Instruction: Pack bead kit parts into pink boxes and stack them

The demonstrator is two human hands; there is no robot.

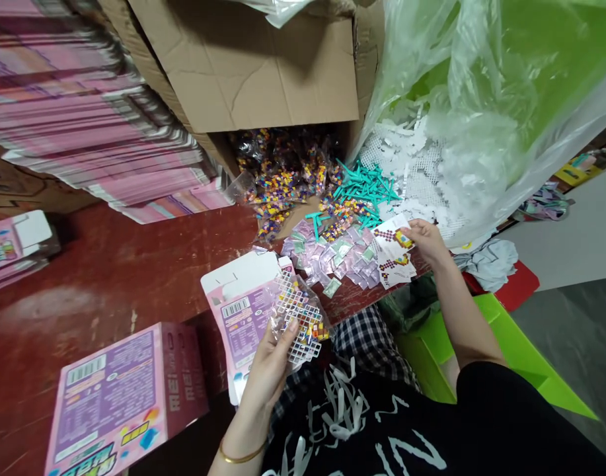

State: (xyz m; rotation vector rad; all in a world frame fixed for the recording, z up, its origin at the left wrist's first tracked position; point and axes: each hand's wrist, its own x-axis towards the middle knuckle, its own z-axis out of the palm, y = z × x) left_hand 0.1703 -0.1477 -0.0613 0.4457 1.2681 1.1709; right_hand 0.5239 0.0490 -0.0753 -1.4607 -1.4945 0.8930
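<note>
My left hand [275, 354] is closed on a clear bag of colourful beads [318, 324] together with a white grid piece [295, 311]. Under and beside them is an open pink and purple box [238, 324], its white flap up. At the right, my right hand [425, 239] pinches the edge of a printed card [396, 239] with a pixel picture in yellow and dark red. More such cards [396, 272] lie just below it, at the edge of the heap of small pink and green packets [342, 258].
Behind are a cardboard box [283, 79] spilling bead bags [277, 192], teal sticks [367, 192] and white grids [421, 158] in plastic. Stacked pink boxes [99, 125] stand left; another pink box [119, 396] lies front left. A green bin [511, 357] is right.
</note>
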